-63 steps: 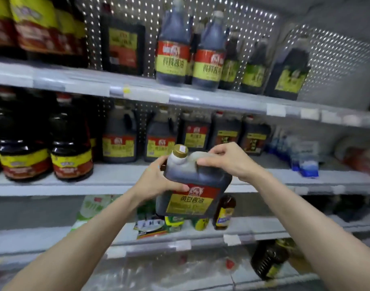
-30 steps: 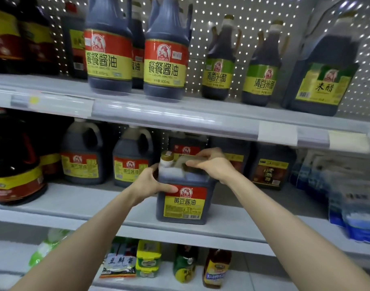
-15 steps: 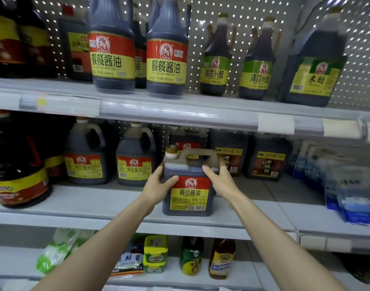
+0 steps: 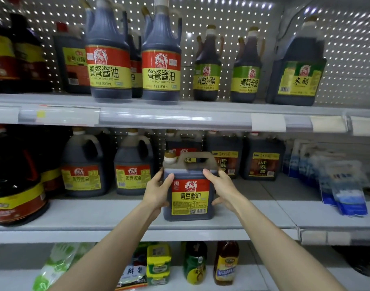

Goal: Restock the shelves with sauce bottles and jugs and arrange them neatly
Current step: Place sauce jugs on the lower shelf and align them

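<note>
Soy sauce jug (image 4: 189, 190), square, dark, red/yellow label facing out, stands upright on middle shelf (image 4: 95, 217) near front edge. Cap at its left top corner, moulded handle running left-right across the top.

Left hand (image 4: 158, 192) pressed flat on jug's left side, thumb on front face near label's upper corner. Right hand (image 4: 221, 190) on right side, fingers curled round the far edge, thumb up by the handle base. So: both hands clasp the jug between them, neither uses the handle. Base looks to rest on the shelf, wt likely on the shelf, not the hands.

Key relation: jug sits fwd of the row. Two round-shouldered soy jugs (image 4: 83, 164) to its left stand further back; a matching square jug (image 4: 185, 150) is directly behind it, vinegar jugs (image 4: 261, 156) behind-right. Gap between held jug and the one behind, depth hard to judge.

Judgement: next move prob. a straight push back, maybe slight squaring of label. Hands equal distance, symmetric, so push shld stay true. Risk: knocking rear jug if pushed too far.
</note>
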